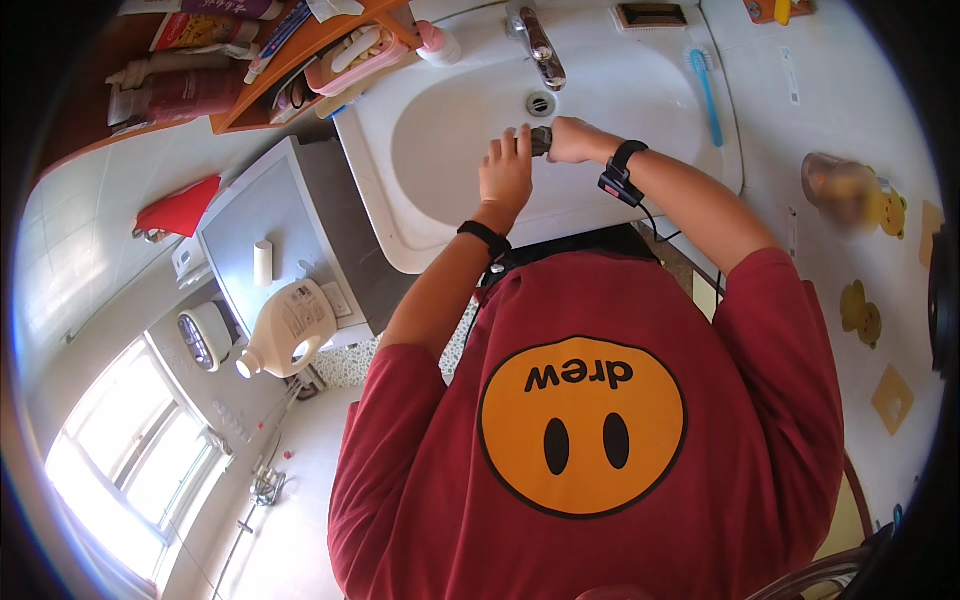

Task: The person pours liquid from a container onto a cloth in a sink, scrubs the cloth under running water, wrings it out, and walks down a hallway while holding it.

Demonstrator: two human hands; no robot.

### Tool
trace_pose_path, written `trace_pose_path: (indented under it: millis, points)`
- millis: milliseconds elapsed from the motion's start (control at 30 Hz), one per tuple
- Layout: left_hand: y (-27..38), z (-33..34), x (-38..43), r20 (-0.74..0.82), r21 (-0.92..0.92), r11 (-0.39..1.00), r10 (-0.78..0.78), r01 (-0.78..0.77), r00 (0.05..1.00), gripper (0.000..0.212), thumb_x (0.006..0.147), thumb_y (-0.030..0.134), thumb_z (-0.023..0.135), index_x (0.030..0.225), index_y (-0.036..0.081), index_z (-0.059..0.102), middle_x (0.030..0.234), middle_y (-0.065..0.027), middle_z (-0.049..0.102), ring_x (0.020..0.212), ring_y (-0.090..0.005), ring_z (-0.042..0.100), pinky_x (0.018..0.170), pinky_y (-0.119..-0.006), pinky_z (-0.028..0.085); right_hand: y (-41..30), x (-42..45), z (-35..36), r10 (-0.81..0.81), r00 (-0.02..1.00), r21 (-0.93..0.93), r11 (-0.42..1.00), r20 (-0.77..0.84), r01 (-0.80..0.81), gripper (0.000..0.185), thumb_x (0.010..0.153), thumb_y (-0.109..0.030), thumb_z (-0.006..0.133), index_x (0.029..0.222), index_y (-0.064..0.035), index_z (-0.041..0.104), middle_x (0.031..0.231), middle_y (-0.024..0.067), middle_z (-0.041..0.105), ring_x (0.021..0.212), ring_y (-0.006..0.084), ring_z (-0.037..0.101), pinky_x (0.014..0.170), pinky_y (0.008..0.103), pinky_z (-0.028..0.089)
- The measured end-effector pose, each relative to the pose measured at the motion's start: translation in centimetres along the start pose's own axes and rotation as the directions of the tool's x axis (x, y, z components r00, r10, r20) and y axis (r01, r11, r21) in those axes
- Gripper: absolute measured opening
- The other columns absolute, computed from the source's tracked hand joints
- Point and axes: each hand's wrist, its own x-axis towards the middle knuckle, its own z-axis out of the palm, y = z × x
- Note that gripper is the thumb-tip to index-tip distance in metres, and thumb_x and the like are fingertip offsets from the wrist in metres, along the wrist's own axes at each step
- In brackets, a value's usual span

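Note:
Both of my hands are over the white washbasin (450, 120), just on the near side of its drain (540, 104). Between them is a small dark, wet-looking thing (540, 141); whether it is cloth or something else I cannot tell. My left hand (508, 169) has its fingers against the left side of this dark thing. On the other side my right hand (574, 140) is closed in a fist and grips it. The metal faucet (544, 52) points towards my hands from the basin's back edge.
A blue-handled brush (709, 97) lies on the basin's right side, and a wooden brush (651, 16) at its back rim. Orange shelves (300, 41) with toiletries stand at upper left. A detergent jug (289, 330) stands on a washing machine (262, 217) to the left.

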Motion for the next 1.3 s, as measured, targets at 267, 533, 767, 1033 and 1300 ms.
trace_pose_path:
  millis: [267,533,767,1033,1300]
  points:
    - [-0.8,0.2,0.4,-0.070,0.031,0.974,0.227,-0.226,0.971,0.034,0.075,0.010,0.060,0.108,0.009,0.058,0.092,-0.0078,0.062,0.081,-0.0239,0.063,0.062,-0.033,0.054,-2.0,-1.2,0.9,-0.028,0.921,0.090,0.996,0.390,-0.007,0.010,0.068,-0.009,0.062,0.067,-0.0017,0.054,0.054,0.0076,0.048,0.046,0.0203,0.046,0.042,0.0341,0.037]
    - [-1.1,-3.5,3.1,0.524,-0.147,0.981,-0.028,0.123,0.851,0.024,0.076,0.022,0.057,0.086,0.004,0.069,0.089,-0.0179,0.068,0.086,-0.0322,0.066,0.074,-0.040,0.053,-3.9,-2.2,0.5,-0.265,0.952,-0.349,0.916,-0.156,0.198,0.015,0.072,-0.015,0.060,0.072,-0.0025,0.067,0.072,0.0180,0.066,0.069,0.0350,0.066,0.061,0.0441,0.052]
    - [-3.1,0.3,1.9,0.768,-0.565,0.532,0.061,0.631,0.637,0.017,0.069,0.013,0.061,0.074,-0.002,0.063,0.067,-0.0125,0.060,0.053,-0.0191,0.054,0.045,-0.032,0.040,-3.0,-0.6,1.3,-0.609,0.789,-0.577,0.675,-0.082,0.460,0.012,0.072,-0.018,0.060,0.071,-0.0069,0.065,0.067,0.0128,0.065,0.064,0.0302,0.066,0.056,0.0398,0.052]
    - [-2.9,-0.5,1.0,0.874,-0.377,-0.037,0.316,0.925,0.369,0.028,0.070,0.002,0.054,0.057,0.015,0.033,0.051,0.0038,0.028,0.040,-0.0075,0.023,0.038,-0.025,0.014,-2.3,0.6,0.9,-0.807,0.589,-0.686,0.451,-0.040,0.572,0.010,0.072,-0.019,0.058,0.068,-0.0097,0.057,0.057,0.0057,0.061,0.055,0.0249,0.064,0.048,0.0349,0.050]
    - [-1.4,-0.1,0.0,0.703,-0.199,-0.375,0.589,0.905,0.399,0.024,0.071,0.003,0.052,0.064,0.018,0.034,0.055,0.0053,0.026,0.044,-0.0070,0.023,0.039,-0.023,0.014,-0.1,0.1,0.9,-0.864,0.481,-0.702,0.434,-0.146,0.565,0.012,0.070,-0.020,0.060,0.068,-0.0122,0.052,0.055,0.0010,0.056,0.053,0.0200,0.061,0.046,0.0322,0.047]
